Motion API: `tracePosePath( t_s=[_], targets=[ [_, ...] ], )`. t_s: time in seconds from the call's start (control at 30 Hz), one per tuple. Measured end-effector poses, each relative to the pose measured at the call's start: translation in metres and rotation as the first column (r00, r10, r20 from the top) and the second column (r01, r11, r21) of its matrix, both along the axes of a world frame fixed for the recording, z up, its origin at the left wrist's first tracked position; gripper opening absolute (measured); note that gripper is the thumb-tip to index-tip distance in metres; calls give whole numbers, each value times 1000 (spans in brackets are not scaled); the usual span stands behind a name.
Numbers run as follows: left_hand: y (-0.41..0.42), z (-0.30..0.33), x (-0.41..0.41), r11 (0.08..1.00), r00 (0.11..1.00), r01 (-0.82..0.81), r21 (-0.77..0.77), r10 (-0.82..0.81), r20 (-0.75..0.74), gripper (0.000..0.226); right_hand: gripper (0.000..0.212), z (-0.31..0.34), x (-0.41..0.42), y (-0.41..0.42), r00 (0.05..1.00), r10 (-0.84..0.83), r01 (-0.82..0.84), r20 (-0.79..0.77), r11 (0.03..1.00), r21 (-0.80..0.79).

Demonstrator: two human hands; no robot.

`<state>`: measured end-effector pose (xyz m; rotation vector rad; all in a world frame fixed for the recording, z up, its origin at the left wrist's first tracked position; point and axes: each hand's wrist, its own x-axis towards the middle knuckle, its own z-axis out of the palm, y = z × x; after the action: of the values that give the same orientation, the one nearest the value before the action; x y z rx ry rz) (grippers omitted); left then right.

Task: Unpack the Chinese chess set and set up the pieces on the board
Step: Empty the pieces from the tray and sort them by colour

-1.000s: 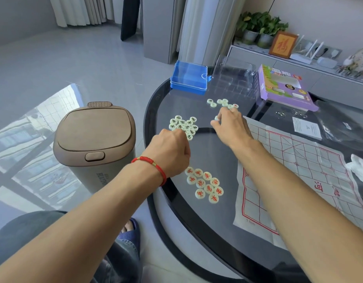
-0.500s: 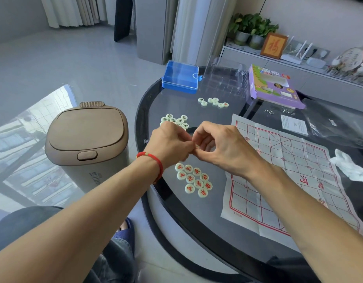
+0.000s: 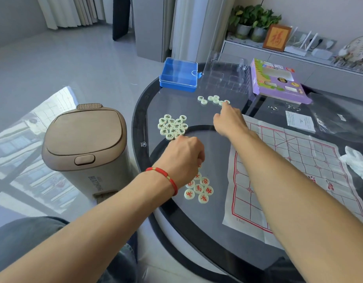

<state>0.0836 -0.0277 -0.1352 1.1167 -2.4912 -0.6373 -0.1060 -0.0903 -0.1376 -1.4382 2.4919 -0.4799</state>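
- Pieces lay in three loose groups on your glass counter [image 3: 197, 231]: black-lettered pieces [image 3: 172, 126] at the left, red-lettered pieces [image 3: 199, 189] nearer you, and a small far row [image 3: 212, 99] of pale pieces by the clear tray [image 3: 225, 76].
- Your left hand [image 3: 181, 158], with a red cord bracelet [image 3: 164, 176] at the wrist, hung between the black and red groups with its fingers curled under; whether that grip held a piece I could not tell.
- Your right hand [image 3: 229, 121] reached to the right end of the far row, fingertips at the last piece; from behind, I could not tell whether that grip was pinching it.
- Your paper board [image 3: 289, 170] with red lines lay flat and creased on the right of the counter, with no pieces on it.
- A blue box [image 3: 178, 75] and a purple carton [image 3: 276, 82] stood at the far edge.
- A brown bin [image 3: 84, 144] stood on the floor to the left of the counter.
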Motion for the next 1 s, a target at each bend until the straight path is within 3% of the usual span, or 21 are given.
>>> tracePosePath(
  t_s=[0.23,0.33,0.43,0.53,0.67,0.73,0.9,1.0],
  targets=[
    [-2,7,6,997,998,39,65,-41,36,20,62,7,-8,-15,988,-117,117,100,993,13],
    [-6,12,9,993,998,31,118,-36,44,30,51,7,-8,-10,980,-106,117,167,992,-57],
    [-11,15,12,996,1000,-17,84,15,27,36,29,7,-1,2,999,10,-8,40,999,-53],
    [-14,18,15,995,997,-75,68,75,9,37,24,6,6,16,981,124,-123,-150,992,18],
    [-10,20,21,991,993,-114,76,115,-10,35,52,4,13,46,920,279,-274,-276,960,57],
    [-6,20,24,989,993,-118,88,120,-17,34,55,5,16,63,905,319,-324,-282,946,27],
    [-2,18,27,989,992,-112,93,117,-51,31,22,3,19,83,928,314,-338,-202,936,-99],
    [-2,19,27,986,987,-129,109,138,-80,29,15,12,23,86,948,304,-312,-92,945,-96]
  ],
)
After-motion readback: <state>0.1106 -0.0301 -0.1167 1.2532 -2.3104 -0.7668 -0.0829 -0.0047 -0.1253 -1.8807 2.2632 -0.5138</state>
